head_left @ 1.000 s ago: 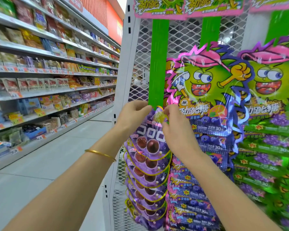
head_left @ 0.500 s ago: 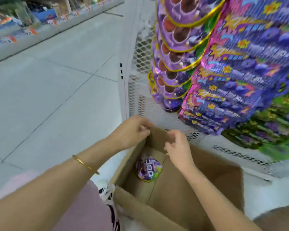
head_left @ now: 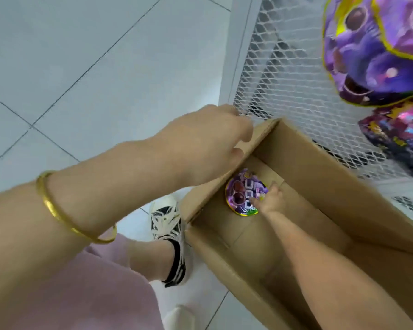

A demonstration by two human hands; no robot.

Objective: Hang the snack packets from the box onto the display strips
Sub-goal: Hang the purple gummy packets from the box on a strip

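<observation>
Right hand grip on packet unclear, hanging packets cut off at right edge

Retail shop aisle: snack packets hang on a white mesh display rack at upper right, with a cardboard stock box on the tiled floor below.

**One packet on the box floor**

A round purple snack packet with a yellow rim lies flat on the bottom of the open cardboard box, near its left wall. More purple packets hang above the box's far end.
</observation>
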